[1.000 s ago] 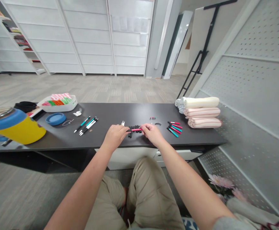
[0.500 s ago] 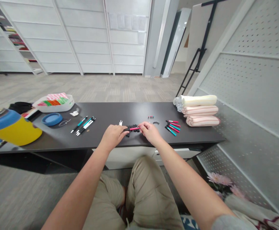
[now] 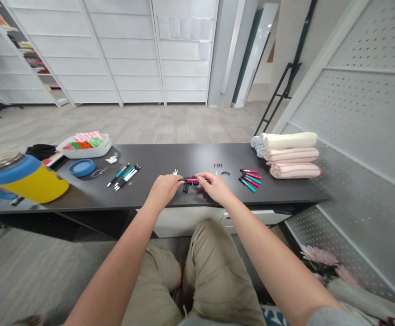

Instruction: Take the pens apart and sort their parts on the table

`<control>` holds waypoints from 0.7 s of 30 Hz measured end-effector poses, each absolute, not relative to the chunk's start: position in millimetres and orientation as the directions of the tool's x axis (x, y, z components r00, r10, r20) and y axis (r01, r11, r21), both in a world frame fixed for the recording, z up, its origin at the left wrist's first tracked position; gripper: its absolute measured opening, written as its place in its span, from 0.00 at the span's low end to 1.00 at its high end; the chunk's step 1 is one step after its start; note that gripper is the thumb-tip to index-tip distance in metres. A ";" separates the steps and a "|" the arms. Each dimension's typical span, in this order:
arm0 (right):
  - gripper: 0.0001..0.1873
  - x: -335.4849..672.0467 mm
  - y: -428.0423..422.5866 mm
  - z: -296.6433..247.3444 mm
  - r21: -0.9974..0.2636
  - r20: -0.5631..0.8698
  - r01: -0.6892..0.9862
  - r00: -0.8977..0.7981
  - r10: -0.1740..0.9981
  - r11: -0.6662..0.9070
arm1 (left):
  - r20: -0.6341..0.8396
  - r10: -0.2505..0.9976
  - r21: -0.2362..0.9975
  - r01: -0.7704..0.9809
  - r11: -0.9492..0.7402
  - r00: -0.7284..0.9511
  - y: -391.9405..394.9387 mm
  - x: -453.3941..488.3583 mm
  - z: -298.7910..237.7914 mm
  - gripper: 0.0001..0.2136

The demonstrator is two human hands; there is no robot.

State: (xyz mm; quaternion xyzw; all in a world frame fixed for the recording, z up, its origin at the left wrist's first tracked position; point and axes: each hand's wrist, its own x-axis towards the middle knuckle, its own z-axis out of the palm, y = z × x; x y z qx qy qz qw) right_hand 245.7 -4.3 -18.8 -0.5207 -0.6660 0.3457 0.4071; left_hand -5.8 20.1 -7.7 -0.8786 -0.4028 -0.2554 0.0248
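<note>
A red-and-black pen [image 3: 192, 180] is held level between my two hands, low over the desk. My left hand [image 3: 164, 191] pinches its black end, and my right hand [image 3: 215, 186] grips the red end with thumb and fingers. Under the pen lie several small black pen parts [image 3: 186, 187], partly hidden by the hands. Behind my left hand are short white pieces [image 3: 175, 172]. Past my right hand sit tiny red and teal bits [image 3: 218, 165] and a row of small grey pieces [image 3: 226, 173]. Further right are loose red and teal pen barrels [image 3: 251, 176].
Whole pens [image 3: 126, 176] lie on the left of the dark desk [image 3: 170, 156]. Beyond them are a blue lid [image 3: 82, 167], a white basket [image 3: 98, 151] and a large yellow-and-blue bottle [image 3: 44, 181]. Rolled towels [image 3: 294, 156] are stacked at the right end, near a perforated panel [image 3: 363, 122].
The view has shifted slightly, so the desk appears further right. Both hands still hold the pen, and they appear slightly closer together.
</note>
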 end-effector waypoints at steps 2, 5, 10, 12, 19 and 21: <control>0.21 245.0 -5.4 -15.2 -0.825 0.192 0.506 -0.163 0.968 0.249 | 0.467 0.687 0.157 0.713 -0.684 0.556 19.8 -6.0 -7.6 0.14; 0.19 244.5 -6.5 -13.9 -0.801 0.216 0.527 -0.185 0.959 0.283 | 0.472 0.681 0.148 0.711 -0.687 0.560 20.0 -6.3 -8.1 0.14; 0.13 241.8 -6.6 -16.0 -0.816 0.288 0.461 -0.197 0.937 0.348 | 0.443 0.687 0.132 0.716 -0.685 0.576 20.5 -5.9 -7.7 0.14; 0.13 239.7 -5.8 -16.1 -0.774 0.299 0.512 -0.224 0.928 0.373 | 0.443 0.688 0.125 0.720 -0.683 0.575 20.4 -5.9 -7.7 0.14; 0.10 237.7 -6.5 -15.9 -0.698 0.356 0.564 -0.261 0.897 0.441 | 0.451 0.678 0.124 0.712 -0.691 0.580 19.7 -5.5 -9.2 0.13; 0.08 237.5 -7.8 -15.6 -0.705 0.355 0.564 -0.245 0.902 0.431 | 0.447 0.678 0.123 0.711 -0.693 0.583 19.3 -5.1 -8.7 0.13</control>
